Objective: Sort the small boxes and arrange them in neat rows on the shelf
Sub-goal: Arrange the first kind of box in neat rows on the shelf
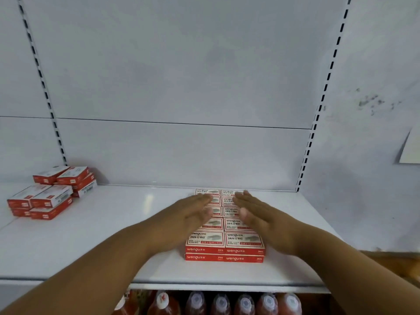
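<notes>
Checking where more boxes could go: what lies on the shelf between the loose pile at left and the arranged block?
Only bare white shelf shows between the loose pile and the arranged block in the head view.

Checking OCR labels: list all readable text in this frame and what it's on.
"wengu": front faces and tops of the arranged boxes.
"24/6": same boxes, tops and front faces.
"12": red strip on the front boxes' tops.
Other print there: too small.
Left pile of boxes: labels blurred.
Bottle caps: unreadable.

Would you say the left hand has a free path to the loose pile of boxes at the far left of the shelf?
Probably yes: the left hand lies flat on the arranged boxes, holding nothing, and only bare shelf separates it from the loose pile.
</notes>
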The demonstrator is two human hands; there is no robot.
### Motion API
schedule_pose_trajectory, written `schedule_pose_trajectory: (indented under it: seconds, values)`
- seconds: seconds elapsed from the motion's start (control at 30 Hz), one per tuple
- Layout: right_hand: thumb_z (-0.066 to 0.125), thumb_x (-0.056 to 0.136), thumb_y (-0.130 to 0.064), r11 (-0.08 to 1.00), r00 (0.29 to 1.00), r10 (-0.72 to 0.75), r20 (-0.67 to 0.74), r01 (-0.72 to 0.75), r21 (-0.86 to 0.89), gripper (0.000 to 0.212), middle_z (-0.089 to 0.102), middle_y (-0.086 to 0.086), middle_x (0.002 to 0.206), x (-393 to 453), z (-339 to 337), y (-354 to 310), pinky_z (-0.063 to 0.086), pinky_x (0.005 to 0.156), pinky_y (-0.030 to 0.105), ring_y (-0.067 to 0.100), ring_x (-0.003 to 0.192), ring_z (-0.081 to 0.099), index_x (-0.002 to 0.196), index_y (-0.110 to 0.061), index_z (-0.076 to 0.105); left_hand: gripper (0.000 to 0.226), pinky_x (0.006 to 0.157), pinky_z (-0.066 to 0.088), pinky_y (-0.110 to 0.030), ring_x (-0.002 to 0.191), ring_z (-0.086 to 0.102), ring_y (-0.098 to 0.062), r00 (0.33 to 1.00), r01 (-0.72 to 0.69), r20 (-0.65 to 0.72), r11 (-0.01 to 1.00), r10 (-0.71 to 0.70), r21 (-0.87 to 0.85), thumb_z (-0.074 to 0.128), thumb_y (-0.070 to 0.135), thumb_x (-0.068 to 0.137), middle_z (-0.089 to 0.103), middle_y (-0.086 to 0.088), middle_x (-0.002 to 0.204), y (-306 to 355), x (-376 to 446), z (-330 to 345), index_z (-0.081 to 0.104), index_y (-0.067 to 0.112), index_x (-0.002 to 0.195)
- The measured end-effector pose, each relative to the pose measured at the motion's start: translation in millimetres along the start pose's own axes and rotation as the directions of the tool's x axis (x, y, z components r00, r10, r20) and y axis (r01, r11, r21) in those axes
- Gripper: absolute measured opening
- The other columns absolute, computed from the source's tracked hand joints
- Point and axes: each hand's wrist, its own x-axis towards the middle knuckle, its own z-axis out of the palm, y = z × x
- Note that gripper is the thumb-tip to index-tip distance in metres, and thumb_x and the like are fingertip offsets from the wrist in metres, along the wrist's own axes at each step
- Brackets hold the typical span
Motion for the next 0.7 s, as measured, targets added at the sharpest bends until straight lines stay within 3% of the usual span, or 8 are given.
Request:
schedule_pose_trajectory:
  seconds: [0.07,0.17,0.3,0.43,0.53,0.6,0.67,0.7]
  values:
    - [0.021,0.087,-0.069,0.998,1.0,0.029,-0.007,-0.03,-0.056,0.08,0.003,-0.015,0.162,12.8,-0.1,1.2,-0.005,0.114,0.02,-0.003,0.145,-0.008,0.156,-0.028,0.013,0.055,0.111,0.014,-0.01,0.142,0.017,0.008,0.999,0.009,-0.042,0.997,-0.006,0.072,0.04,0.042,0.101,0.02,0.028,0.152,-2.1,11.5,-2.9,0.026,0.032,0.153]
    - [0.024,0.099,-0.057,0.977,0.997,0.053,0.055,-0.041,-0.208,0.071,-0.005,-0.003,0.164,29.5,6.1,3.5,-0.007,0.116,0.025,0.01,0.148,-0.013,0.157,-0.019,0.005,0.061,0.116,-0.001,-0.02,0.147,-0.005,0.0,1.0,0.008,0.014,0.968,-0.012,0.251,0.039,0.042,0.102,0.003,0.018,0.161,-8.1,28.8,-1.7,0.014,0.028,0.156]
    - [0.028,0.104,-0.046,0.965,0.999,0.025,0.046,-0.012,-0.263,0.065,0.0,0.002,0.164,33.5,9.1,7.5,-0.01,0.108,0.015,0.012,0.149,-0.009,0.156,-0.014,0.007,0.059,0.113,-0.003,-0.017,0.148,-0.003,-0.003,1.0,-0.001,-0.013,0.962,0.005,0.273,0.042,0.04,0.102,0.009,0.013,0.162,-14.3,36.4,6.4,0.02,0.025,0.155]
    - [0.031,0.101,-0.052,0.973,0.999,0.033,0.019,-0.028,-0.228,0.067,0.006,-0.004,0.164,33.7,10.6,7.1,-0.002,0.118,0.025,0.01,0.149,-0.004,0.156,-0.018,0.014,0.058,0.116,0.001,-0.02,0.149,0.002,-0.004,0.999,-0.005,-0.045,0.958,0.019,0.286,0.044,0.04,0.102,0.014,0.011,0.162,-16.7,37.8,6.4,0.025,0.024,0.154]
    - [0.036,0.102,-0.046,0.993,0.998,0.061,-0.005,-0.061,-0.098,0.053,0.038,-0.002,0.152,30.9,1.6,-0.4,0.016,0.112,0.017,0.014,0.143,0.029,0.146,-0.017,0.041,0.055,0.112,0.009,-0.017,0.147,0.015,-0.007,0.999,-0.008,-0.047,0.971,0.02,0.239,0.045,0.04,0.101,0.024,0.009,0.159,-15.0,40.3,1.6,0.032,0.023,0.151]
    - [0.038,0.103,-0.042,0.989,0.993,0.097,-0.061,-0.089,0.12,0.033,0.063,-0.003,0.117,33.9,-3.8,-2.4,0.042,0.104,0.029,0.017,0.112,0.059,0.113,-0.022,0.062,0.049,0.113,0.02,-0.02,0.142,0.029,-0.01,0.996,0.012,-0.084,0.991,-0.001,0.13,0.046,0.039,0.101,0.03,0.008,0.156,-14.4,45.0,-3.0,0.04,0.025,0.147]
    - [0.039,0.103,-0.039,0.966,0.973,0.138,-0.186,-0.09,0.244,0.029,0.067,-0.008,0.098,46.9,-9.5,0.0,0.05,0.092,0.036,0.018,0.098,0.063,0.09,-0.026,0.062,0.046,0.116,0.025,-0.029,0.141,0.032,-0.012,0.989,0.052,-0.139,0.995,-0.04,0.083,0.045,0.037,0.102,0.028,0.008,0.158,-15.5,53.1,-7.8,0.042,0.025,0.146]
    - [0.04,0.103,-0.036,0.951,0.958,0.176,-0.226,-0.106,0.291,0.026,0.066,-0.01,0.106,54.8,-10.2,2.0,0.046,0.093,0.033,0.019,0.105,0.06,0.097,-0.029,0.065,0.045,0.117,0.025,-0.031,0.142,0.032,-0.013,0.985,0.075,-0.162,0.995,-0.064,0.061,0.044,0.035,0.102,0.028,0.007,0.158,-15.7,57.8,-10.1,0.042,0.024,0.146]
